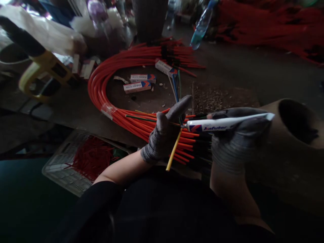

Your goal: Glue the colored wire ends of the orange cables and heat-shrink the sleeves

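Both hands wear grey gloves. In my right hand [235,138] is a white glue tube [215,125] marked Kafuter, its nozzle pointing left. The nozzle meets thin coloured strands beside my left hand [165,130], whose fingers are closed around them. A yellow tube [173,152] slants down from that spot, and blue, white and green strands [175,88] rise above it. Beneath both hands lies a curved bundle of orange-red cables [95,82], with black parts near the ends. Clear tape [108,109] wraps the bundle at the left.
Small glue boxes [137,87] lie inside the cable curve. A yellow-black tool [42,67] is at the left, a white basket [63,168] of red pieces at lower left. A plastic bottle [201,28] lies behind, and a wide cardboard tube [278,125] is at the right.
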### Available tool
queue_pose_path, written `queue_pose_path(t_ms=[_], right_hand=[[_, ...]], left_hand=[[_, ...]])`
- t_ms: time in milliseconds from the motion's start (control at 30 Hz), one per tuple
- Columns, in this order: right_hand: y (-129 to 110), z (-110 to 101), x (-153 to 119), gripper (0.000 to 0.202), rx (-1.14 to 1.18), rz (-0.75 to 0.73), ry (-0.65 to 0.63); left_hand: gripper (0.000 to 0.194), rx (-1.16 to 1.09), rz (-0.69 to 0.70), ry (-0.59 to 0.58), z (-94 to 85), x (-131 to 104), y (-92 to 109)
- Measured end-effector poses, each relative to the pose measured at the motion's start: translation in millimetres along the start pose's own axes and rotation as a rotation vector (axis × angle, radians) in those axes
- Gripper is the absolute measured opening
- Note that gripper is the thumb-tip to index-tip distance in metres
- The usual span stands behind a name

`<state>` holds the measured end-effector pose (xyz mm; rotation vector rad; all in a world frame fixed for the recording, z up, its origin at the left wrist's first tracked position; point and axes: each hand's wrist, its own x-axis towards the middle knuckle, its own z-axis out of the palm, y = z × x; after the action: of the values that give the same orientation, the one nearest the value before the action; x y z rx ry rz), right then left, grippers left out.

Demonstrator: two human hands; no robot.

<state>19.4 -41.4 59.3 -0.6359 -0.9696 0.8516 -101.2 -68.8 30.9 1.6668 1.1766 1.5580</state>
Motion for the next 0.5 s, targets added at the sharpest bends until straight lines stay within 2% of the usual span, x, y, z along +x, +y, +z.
queue_pose_path(t_ms=[67, 133, 233, 300, 367, 433, 500], right_hand=[[1, 1, 0, 0.035, -0.046, -0.033, 0.012], [1, 1, 0, 0.036, -0.141, -0.097, 0.041], [2, -2, 4, 0.042, -0.265, -0.246, 0.057], [5, -4, 11, 0.043, -0.277, -0.340, 0.015], [9, -4, 23, 0.037, -0.247, -0.396, -0.026], [13, -2, 35, 0.031, -0.180, -0.403, -0.040], [16, 1, 45, 0.036, -0.148, -0.396, -0.042]], left_hand=[[0.086, -0.020, 0.031, -0.003, -0.5, 1, -3], [0.087, 0.011, 0.128, 0.003, -6.0, 5, -6], [0.087, 0.165, 0.414, -0.035, -24.2, 20, -6], [0.078, 0.294, 0.551, -0.054, -37.4, 35, -1], [0.055, 0.312, 0.567, -0.027, -46.6, 54, 7], [0.033, 0.220, 0.510, 0.002, -50.8, 73, 13], [0.022, 0.121, 0.441, -0.034, -51.3, 90, 17]])
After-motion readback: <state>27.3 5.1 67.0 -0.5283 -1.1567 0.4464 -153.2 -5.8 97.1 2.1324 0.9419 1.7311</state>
